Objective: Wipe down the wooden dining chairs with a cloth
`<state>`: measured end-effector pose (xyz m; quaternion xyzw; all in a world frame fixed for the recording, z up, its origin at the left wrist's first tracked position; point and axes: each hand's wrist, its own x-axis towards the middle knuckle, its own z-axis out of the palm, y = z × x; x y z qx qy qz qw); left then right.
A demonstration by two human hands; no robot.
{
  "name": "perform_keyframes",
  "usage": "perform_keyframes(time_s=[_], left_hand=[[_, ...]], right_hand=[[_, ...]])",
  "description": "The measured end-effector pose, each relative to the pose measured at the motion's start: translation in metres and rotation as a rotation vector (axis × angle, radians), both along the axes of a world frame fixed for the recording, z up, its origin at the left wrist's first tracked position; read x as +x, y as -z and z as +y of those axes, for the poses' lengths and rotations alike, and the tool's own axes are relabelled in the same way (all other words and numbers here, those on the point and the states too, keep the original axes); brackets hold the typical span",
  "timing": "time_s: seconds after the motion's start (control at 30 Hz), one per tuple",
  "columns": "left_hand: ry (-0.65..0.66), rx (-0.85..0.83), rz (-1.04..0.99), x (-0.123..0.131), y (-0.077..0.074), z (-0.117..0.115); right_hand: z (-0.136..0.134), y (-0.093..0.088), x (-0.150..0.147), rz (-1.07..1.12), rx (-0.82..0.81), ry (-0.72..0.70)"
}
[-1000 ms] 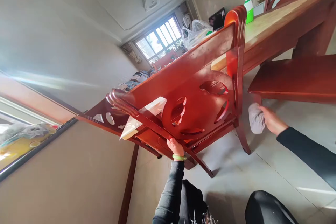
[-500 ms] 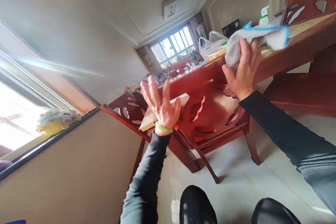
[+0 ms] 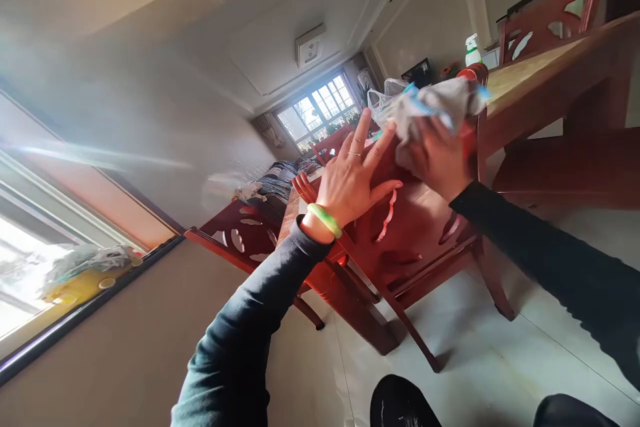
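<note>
A red-brown wooden chair (image 3: 430,230) with carved cut-outs stands right before me, its back toward me. In my right hand (image 3: 440,160) is a crumpled grey-white cloth (image 3: 445,100) with blue edging, held at the top of the chair back. Motion smears the cloth and these fingers. My left hand (image 3: 347,190), with a ring and a green bangle (image 3: 324,219), has its fingers spread over the left part of the chair back. Whether its palm touches the wood I cannot tell.
A long wooden table (image 3: 540,73) runs behind the chair, with a white spray bottle (image 3: 472,52) and a plastic bag (image 3: 383,101). Another chair (image 3: 240,227) stands left near the wall. A windowsill with a yellow bagged item (image 3: 80,283) is at far left.
My left hand has moved right and forward onto the chair back. My right hand has lowered the cloth leftward to the chair's top. The view has shifted slightly.
</note>
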<state>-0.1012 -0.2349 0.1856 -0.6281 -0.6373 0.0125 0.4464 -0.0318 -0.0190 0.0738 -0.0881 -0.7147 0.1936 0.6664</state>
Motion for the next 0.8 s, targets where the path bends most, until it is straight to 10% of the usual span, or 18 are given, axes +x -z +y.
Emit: perform_keyframes(time_s=[0.13,0.33,0.6,0.8], left_hand=[[0.047,0.032,0.01,-0.008,0.001,0.008],[0.108,-0.045,0.085,-0.008,-0.001,-0.005],[0.158,-0.152,0.192,0.009,-0.005,0.002],[0.122,-0.293,0.196,-0.005,0.033,-0.025]], right_hand=[[-0.02,0.005,-0.007,0.135,-0.042,0.141],[-0.093,0.028,-0.035,-0.05,0.372,-0.01],[-0.116,0.005,-0.033,-0.09,-0.061,-0.008],[-0.122,0.071,-0.038,-0.267,0.13,-0.12]])
